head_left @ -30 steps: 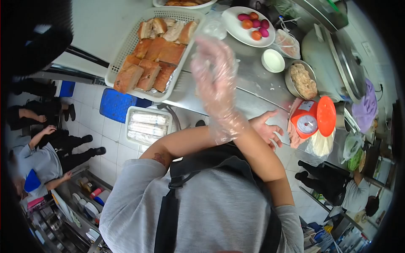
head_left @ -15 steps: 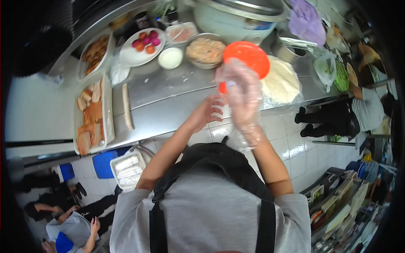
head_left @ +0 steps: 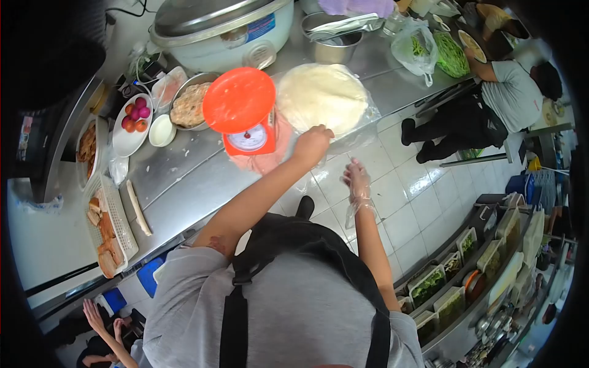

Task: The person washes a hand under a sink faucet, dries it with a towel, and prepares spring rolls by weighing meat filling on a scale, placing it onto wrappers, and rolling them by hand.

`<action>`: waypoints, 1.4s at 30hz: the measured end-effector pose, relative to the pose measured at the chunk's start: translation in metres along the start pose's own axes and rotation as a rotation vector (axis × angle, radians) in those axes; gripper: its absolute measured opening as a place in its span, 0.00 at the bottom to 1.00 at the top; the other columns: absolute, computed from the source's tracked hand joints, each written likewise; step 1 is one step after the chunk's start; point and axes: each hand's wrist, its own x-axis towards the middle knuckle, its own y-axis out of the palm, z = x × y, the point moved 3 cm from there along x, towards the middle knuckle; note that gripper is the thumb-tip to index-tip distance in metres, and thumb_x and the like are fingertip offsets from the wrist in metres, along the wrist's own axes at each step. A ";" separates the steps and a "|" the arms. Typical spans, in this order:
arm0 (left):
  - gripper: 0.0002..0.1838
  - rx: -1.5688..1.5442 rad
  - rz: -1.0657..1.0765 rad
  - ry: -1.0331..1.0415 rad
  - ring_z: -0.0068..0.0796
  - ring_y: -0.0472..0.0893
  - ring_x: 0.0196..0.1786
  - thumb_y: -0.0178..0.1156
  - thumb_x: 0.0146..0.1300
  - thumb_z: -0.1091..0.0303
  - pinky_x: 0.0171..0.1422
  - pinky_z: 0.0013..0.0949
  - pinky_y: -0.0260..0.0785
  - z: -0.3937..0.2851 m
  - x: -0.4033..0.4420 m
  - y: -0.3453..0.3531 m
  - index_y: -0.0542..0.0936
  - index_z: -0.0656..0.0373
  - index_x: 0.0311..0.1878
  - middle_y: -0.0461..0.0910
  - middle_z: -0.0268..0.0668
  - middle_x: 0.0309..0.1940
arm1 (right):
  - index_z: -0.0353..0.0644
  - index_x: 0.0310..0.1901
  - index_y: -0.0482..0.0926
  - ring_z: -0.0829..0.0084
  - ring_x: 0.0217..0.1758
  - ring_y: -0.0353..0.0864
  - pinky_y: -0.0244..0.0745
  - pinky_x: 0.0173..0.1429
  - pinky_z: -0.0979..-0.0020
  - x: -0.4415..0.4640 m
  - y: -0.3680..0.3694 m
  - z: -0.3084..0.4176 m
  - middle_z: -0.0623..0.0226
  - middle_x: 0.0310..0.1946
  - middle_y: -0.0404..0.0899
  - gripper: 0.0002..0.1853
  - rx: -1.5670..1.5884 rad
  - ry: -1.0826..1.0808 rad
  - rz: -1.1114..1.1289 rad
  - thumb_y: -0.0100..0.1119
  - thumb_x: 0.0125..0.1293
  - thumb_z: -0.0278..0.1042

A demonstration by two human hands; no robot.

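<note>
My bare left hand [head_left: 313, 146] is at the near edge of a clear plastic sheet [head_left: 359, 136], its fingers closed on the sheet. On that sheet lies a wide, flat, pale dough-like mass [head_left: 322, 98]. My right hand [head_left: 357, 181] wears a clear plastic glove and hangs over the floor, right of the left hand, fingers apart and nothing in them. Left of the pale mass stands an orange scale [head_left: 248, 140] with a round orange pan [head_left: 239, 100]. Pink material [head_left: 270, 161] lies under the scale.
Behind are a bowl of minced mixture [head_left: 189, 105], a white cup [head_left: 162, 130], a plate [head_left: 126, 146], a large lidded pot [head_left: 224, 43] and a metal pot [head_left: 333, 49]. A meat basket [head_left: 123, 230] is at left. Another person [head_left: 515, 92] stands at right.
The view has swung right along the counter. My arms have uncrossed: the left hand has reached the plastic sheet, and the gloved right hand has lowered away from the counter.
</note>
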 end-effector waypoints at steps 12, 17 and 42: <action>0.11 -0.293 0.194 0.412 0.51 0.78 0.42 0.55 0.59 0.76 0.51 0.43 0.72 -0.047 -0.006 -0.025 0.78 0.60 0.46 0.73 0.47 0.42 | 0.34 0.69 0.65 0.80 0.33 0.76 0.74 0.34 0.76 0.046 0.042 0.056 0.67 0.38 0.79 0.31 -0.217 -0.421 0.208 0.59 0.66 0.32; 0.23 0.009 0.110 -0.151 0.51 0.81 0.45 0.61 0.62 0.67 0.48 0.44 0.77 -0.017 0.047 -0.030 0.72 0.56 0.61 0.70 0.48 0.51 | 0.37 0.67 0.68 0.73 0.38 0.79 0.77 0.43 0.72 0.034 0.053 0.118 0.60 0.44 0.80 0.32 -0.436 -0.532 0.072 0.63 0.61 0.31; 0.47 0.295 0.392 -0.053 0.56 0.65 0.67 0.74 0.48 0.55 0.64 0.56 0.66 -0.019 0.062 -0.009 0.64 0.52 0.72 0.60 0.54 0.68 | 0.40 0.43 0.75 0.44 0.38 0.81 0.73 0.42 0.47 0.041 0.038 0.066 0.46 0.33 0.81 0.08 -1.200 -0.827 -0.003 0.55 0.71 0.35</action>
